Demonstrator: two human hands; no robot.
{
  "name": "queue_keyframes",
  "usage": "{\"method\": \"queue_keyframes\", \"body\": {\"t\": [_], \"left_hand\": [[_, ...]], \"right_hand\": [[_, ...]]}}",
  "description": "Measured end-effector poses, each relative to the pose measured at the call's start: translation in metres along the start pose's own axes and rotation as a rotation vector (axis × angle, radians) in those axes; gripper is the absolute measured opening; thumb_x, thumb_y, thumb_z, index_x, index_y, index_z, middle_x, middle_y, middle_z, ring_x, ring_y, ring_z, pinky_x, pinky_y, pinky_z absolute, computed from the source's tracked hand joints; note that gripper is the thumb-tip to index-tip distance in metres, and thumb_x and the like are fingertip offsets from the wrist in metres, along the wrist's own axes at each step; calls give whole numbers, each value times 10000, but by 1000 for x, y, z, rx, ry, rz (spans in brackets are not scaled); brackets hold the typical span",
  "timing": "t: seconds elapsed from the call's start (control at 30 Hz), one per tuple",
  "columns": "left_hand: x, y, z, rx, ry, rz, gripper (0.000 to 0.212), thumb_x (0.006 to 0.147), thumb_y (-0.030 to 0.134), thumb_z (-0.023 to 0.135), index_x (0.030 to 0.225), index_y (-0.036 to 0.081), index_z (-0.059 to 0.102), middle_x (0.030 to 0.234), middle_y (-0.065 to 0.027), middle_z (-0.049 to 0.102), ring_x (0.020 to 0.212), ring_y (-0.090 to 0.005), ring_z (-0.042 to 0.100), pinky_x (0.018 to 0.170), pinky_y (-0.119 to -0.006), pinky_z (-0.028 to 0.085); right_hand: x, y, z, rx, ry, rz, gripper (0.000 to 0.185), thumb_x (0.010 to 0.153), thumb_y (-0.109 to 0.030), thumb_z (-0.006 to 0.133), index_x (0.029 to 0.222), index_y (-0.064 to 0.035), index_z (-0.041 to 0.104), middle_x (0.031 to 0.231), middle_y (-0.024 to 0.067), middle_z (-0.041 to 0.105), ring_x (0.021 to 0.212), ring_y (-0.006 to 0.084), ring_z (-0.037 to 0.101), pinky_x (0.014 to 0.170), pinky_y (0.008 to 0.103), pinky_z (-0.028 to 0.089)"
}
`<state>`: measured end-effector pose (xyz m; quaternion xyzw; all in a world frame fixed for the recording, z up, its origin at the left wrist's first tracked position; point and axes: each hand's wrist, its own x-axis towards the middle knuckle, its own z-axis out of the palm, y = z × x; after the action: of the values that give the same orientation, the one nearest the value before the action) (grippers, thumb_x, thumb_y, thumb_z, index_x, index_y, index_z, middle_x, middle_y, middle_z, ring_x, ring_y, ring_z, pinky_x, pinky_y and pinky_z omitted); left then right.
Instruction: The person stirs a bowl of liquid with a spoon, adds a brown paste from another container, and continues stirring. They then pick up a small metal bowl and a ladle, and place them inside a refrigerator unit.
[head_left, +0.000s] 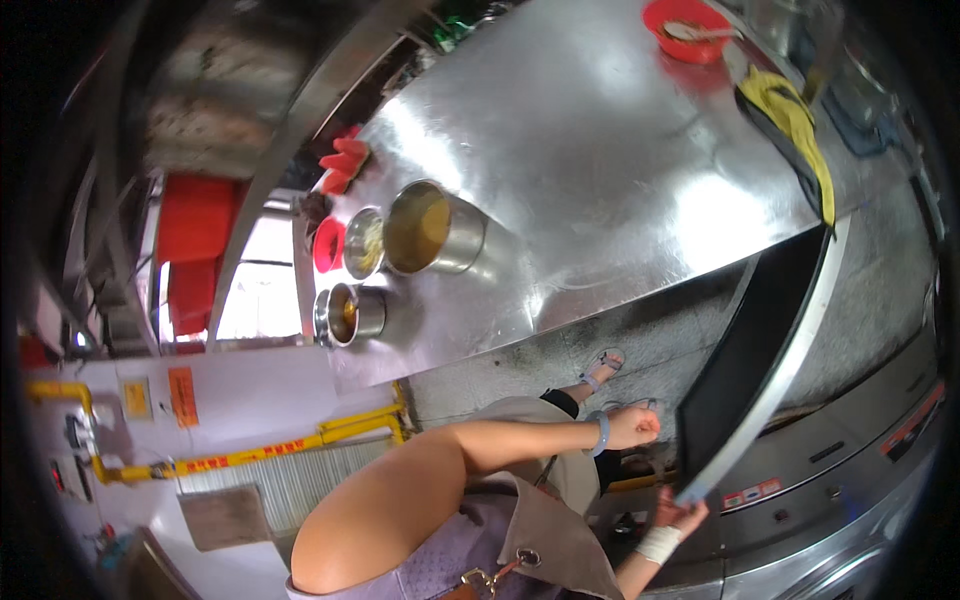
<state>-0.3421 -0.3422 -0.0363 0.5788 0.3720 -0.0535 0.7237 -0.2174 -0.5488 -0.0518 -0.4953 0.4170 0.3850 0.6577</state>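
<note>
My right hand, with a pale band around its wrist, grips the near end of a long black panel with a silver metal edge. The panel slants away from me, and its far end appears at the corner of the stainless steel worktable. I cannot tell whether it touches the table. My left hand, with a bluish bangle at the wrist, hangs in front of my body. Its fingers are curled and nothing shows in them. It is apart from the panel.
A steel pot, a metal bowl of pale shreds, smaller pots and red wedges like watermelon stand leftward. A red bowl with a spoon and a yellow cloth lie farther off. Steel appliances flank my right.
</note>
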Motion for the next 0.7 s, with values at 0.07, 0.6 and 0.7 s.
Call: {"method": "queue_keyframes", "body": {"t": [0.07,0.6,0.7], "left_hand": [[-12,22,-12,-24,34,24,183,807,145,558,928,9,552,841,-52,600,779,-110,562,712,-246,451],[34,170,-59,134,119,86,129,787,62,580,898,2,603,823,-32,609,761,-69,538,685,-202,436],[106,229,-31,18,48,142,116,791,71,580,872,-3,618,791,-33,620,729,-86,551,695,-221,444]], "right_hand": [[14,25,1,29,-163,241,525,700,-375,570,1028,8,423,937,166,502,769,308,513,721,443,454],[104,-96,162,-371,-296,236,200,817,-238,474,896,-64,533,812,86,623,653,212,612,557,351,529],[137,-194,160,-212,-203,78,186,843,-208,431,882,-47,516,816,118,619,653,237,612,567,347,525]]}}
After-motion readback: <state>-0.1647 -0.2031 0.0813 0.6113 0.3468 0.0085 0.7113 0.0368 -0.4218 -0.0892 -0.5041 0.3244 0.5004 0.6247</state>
